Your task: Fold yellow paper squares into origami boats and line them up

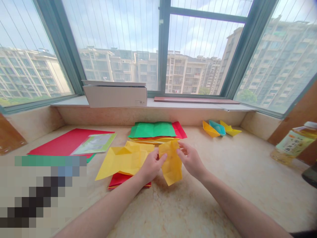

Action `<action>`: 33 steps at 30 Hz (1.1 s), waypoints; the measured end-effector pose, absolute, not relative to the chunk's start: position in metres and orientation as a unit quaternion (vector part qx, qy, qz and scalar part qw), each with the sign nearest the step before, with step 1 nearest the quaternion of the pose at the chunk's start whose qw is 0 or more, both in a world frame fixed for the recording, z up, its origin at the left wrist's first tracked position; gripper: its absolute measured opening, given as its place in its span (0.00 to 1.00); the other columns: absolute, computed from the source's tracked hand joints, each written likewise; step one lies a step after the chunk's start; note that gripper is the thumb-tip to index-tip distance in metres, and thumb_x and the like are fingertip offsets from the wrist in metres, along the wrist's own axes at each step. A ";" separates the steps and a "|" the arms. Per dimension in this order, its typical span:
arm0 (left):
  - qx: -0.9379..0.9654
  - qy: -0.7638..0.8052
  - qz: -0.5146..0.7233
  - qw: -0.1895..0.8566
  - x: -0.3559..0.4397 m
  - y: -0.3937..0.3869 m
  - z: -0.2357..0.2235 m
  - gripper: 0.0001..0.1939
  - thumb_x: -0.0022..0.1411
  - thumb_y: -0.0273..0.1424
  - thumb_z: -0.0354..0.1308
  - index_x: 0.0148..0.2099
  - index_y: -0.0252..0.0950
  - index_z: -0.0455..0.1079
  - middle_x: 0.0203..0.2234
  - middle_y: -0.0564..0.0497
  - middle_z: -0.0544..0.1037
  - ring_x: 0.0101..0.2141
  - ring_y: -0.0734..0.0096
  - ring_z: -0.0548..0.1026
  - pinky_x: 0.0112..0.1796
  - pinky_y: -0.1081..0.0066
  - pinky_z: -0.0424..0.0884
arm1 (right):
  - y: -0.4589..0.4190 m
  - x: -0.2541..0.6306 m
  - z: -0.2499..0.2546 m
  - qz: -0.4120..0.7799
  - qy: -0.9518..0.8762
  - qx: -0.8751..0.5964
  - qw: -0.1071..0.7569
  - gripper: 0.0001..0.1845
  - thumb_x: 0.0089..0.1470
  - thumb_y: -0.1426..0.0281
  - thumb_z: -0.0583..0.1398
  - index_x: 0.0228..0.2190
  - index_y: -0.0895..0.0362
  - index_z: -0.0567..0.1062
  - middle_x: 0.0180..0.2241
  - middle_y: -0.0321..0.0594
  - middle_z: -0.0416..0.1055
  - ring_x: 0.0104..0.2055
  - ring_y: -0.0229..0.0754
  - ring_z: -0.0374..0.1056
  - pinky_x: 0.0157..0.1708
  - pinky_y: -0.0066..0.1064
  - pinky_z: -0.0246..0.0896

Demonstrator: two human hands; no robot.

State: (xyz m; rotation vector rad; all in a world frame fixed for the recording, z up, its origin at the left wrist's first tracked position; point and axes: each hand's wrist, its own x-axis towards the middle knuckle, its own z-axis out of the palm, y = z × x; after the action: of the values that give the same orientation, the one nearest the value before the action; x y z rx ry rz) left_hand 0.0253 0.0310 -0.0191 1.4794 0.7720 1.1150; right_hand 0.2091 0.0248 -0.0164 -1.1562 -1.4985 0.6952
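Between my two hands is a creased piece of yellow paper (171,165), held up off the counter. My left hand (153,165) pinches its left edge, thumb in front. On the other side, my right hand (192,160) grips the upper right edge with thumb and fingers. Left of it lies a larger unfolded yellow sheet (123,160) with fold lines, partly behind my left hand. Red folded paper (120,180) shows beneath that sheet. Behind my hands sits a stack of folded papers, with green paper (153,129) on top and red paper (180,130) sticking out.
Folded paper boats, an orange one (210,129), a blue one (218,128) and a yellow one (230,129), stand at the back right. A drink bottle (296,142) is far right. Red sheets (56,142) with a clear packet (95,143) lie left. A white box (115,96) rests on the sill.
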 end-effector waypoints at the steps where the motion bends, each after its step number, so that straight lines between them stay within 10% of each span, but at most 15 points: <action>1: 0.620 0.324 0.469 0.539 0.025 0.030 -0.019 0.20 0.61 0.39 0.61 0.51 0.32 0.71 0.46 0.40 0.79 0.45 0.53 0.78 0.48 0.56 0.72 | 0.026 0.210 -0.017 0.296 -0.626 -0.483 0.536 0.18 0.57 0.65 0.58 0.48 0.58 0.74 0.41 0.46 0.78 0.37 0.46 0.75 0.34 0.36 0.71; 25: 0.478 0.367 0.611 0.513 0.023 0.039 -0.009 0.22 0.52 0.37 0.69 0.48 0.34 0.71 0.45 0.41 0.80 0.46 0.56 0.79 0.47 0.58 0.74 | 0.006 0.210 -0.002 0.323 -0.798 -0.376 0.344 0.39 0.49 0.64 0.69 0.61 0.45 0.64 0.53 0.43 0.69 0.40 0.41 0.67 0.36 0.34 0.69; 33: 0.480 0.364 0.637 0.481 0.019 0.044 -0.012 0.22 0.55 0.37 0.67 0.50 0.35 0.69 0.46 0.42 0.80 0.46 0.57 0.79 0.49 0.57 0.73 | 0.007 0.212 0.001 0.303 -0.794 -0.352 0.391 0.25 0.57 0.65 0.63 0.56 0.47 0.70 0.52 0.43 0.69 0.36 0.38 0.70 0.35 0.34 0.70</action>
State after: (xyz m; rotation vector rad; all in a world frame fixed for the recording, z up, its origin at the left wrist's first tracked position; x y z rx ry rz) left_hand 0.0188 0.0443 -0.0122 1.1705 0.8881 1.5524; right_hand 0.2122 0.0068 0.0012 -0.8955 -2.0181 0.7704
